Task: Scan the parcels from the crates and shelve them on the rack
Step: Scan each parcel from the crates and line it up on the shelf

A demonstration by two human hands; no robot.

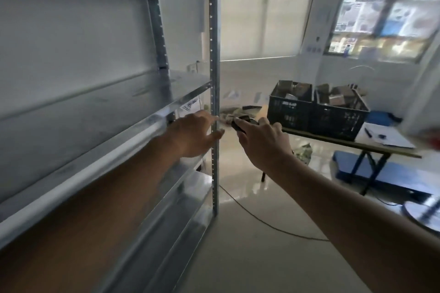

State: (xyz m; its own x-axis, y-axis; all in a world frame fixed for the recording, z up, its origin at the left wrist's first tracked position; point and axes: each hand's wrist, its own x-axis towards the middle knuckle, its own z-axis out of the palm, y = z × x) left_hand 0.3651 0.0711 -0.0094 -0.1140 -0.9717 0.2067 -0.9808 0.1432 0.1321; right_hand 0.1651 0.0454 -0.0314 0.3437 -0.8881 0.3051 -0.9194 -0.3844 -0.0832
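We are holding our left grip (pixel 195 134) spread and empty beside the rack (pixel 214 83) post, while our right grip (pixel 263 140) is clutching a dark scanner (pixel 240 123). Parcels (pixel 334 97) are sitting in two black crates (pixel 316 114) on the tabletop (pixel 390 150) beyond.

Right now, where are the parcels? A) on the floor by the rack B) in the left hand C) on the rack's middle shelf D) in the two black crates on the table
D: the parcels sit heaped in the two black crates on the table; the shelves in view of the rack show none, and the left hand is open, holding nothing.
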